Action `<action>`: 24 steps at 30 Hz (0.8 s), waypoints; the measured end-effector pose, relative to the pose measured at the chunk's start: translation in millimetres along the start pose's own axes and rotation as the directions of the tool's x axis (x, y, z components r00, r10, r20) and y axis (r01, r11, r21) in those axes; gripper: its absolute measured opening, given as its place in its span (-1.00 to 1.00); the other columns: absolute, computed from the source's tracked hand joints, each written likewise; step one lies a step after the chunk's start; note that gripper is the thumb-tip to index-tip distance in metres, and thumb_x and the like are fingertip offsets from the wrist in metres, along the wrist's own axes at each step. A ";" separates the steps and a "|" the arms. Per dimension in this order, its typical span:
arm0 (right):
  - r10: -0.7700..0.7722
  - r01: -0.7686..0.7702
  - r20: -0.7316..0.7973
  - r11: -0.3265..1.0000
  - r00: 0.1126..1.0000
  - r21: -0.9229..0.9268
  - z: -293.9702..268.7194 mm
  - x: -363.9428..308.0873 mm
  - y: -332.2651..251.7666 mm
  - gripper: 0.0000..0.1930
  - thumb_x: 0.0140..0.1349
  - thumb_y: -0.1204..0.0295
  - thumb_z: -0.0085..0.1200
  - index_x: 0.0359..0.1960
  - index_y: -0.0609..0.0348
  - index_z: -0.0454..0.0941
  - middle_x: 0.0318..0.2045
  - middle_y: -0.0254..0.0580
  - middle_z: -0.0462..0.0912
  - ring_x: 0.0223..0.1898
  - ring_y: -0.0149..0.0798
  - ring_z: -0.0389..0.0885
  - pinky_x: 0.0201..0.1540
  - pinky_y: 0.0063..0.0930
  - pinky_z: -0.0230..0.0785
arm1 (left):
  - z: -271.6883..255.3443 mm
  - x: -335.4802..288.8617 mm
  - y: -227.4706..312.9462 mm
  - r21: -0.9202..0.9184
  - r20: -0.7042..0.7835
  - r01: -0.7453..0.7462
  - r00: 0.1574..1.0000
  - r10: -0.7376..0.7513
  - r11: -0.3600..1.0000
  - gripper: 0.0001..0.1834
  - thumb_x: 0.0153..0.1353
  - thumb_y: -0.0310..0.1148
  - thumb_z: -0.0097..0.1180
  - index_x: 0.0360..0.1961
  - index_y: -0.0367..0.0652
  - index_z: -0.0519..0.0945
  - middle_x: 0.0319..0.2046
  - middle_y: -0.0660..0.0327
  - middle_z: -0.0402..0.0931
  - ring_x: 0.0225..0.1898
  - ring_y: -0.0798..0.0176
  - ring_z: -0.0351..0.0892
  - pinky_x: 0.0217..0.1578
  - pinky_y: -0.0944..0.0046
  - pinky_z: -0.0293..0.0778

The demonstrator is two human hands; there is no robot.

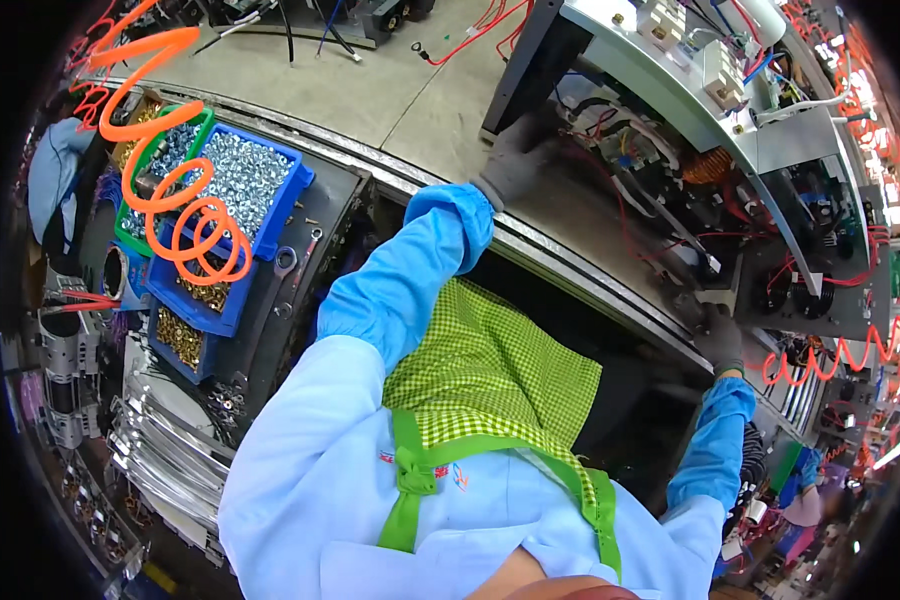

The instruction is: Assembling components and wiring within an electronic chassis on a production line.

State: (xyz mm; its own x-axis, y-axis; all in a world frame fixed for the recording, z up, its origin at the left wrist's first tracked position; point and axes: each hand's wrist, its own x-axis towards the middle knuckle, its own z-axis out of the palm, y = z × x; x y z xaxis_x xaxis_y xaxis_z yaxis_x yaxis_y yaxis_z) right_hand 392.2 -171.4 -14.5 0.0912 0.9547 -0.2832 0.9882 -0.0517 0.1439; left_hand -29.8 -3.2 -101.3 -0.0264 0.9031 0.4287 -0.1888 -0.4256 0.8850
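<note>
Your left hand [515, 160], in a grey glove, lies with its fingers spread flat against the near end of the open electrical chassis [690, 190], by a black upright post. It grips nothing. Your right hand [720, 338], gloved the same, curls its fingers around the lower corner of that chassis, close to two black round parts; how tightly it closes you cannot tell. The chassis lies tilted on the grey work surface [410, 95], its inside showing red and black wires, a copper coil [708, 165] and white blocks along a pale metal panel.

Both your sleeves are blue, over a light blue coat with a green checked apron [490, 370].

To your left, blue bins [245, 180] hold silver screws, a green bin [160, 150] beside them holds more, and lower blue bins hold brass-coloured pieces. An orange coiled hose [170, 150] hangs across them. A second orange coil [840, 355] shows at the right. Stacked metal strips [160, 450] lie at lower left.
</note>
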 end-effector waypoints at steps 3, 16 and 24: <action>-0.106 0.105 0.020 0.994 0.994 0.022 -15.3 -21.6 -2.4 -0.51 -0.09 0.31 0.11 -0.03 0.11 0.47 -0.11 0.10 0.51 -0.12 0.17 0.53 -0.10 -0.07 0.41 | 1.1 -2.0 -11.3 0.062 -0.021 -0.020 1.000 0.022 0.998 -0.64 0.17 -0.44 0.11 0.01 -0.25 0.47 -0.14 0.07 0.57 -0.09 0.19 0.54 0.00 0.27 0.41; -0.241 -0.291 0.244 -0.186 0.939 0.939 -13.6 -137.9 -201.3 -0.39 -0.15 0.41 0.08 0.06 0.22 0.33 -0.40 -0.27 0.46 -0.68 -0.43 0.29 -0.69 -0.63 0.15 | 17.4 -10.0 6.2 -0.058 -0.143 -0.030 0.989 0.022 0.998 -0.68 0.17 -0.49 0.11 -0.03 -0.24 0.47 -0.15 0.10 0.55 -0.07 0.24 0.53 -0.03 0.31 0.41; -0.339 -0.410 0.277 -0.429 0.899 0.805 -14.2 -94.0 -278.3 -0.50 0.29 -0.06 -0.15 -0.06 0.16 0.37 -0.44 -0.30 0.44 -0.66 -0.51 0.31 -0.69 -0.66 0.10 | 16.8 -12.8 8.7 0.134 -0.178 -0.022 0.983 0.046 0.991 -0.74 0.18 -0.48 0.08 -0.08 -0.25 0.48 -0.23 0.08 0.56 -0.16 0.24 0.55 -0.12 0.28 0.44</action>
State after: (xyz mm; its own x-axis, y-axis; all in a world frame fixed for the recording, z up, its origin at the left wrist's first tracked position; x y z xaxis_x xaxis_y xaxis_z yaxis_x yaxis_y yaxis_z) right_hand 106.9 -242.6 -14.4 -0.2186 0.7949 -0.5661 -0.3626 -0.6047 -0.7091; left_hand -14.5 -19.4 -96.1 -0.2093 0.8782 0.4301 -0.0545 -0.4497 0.8915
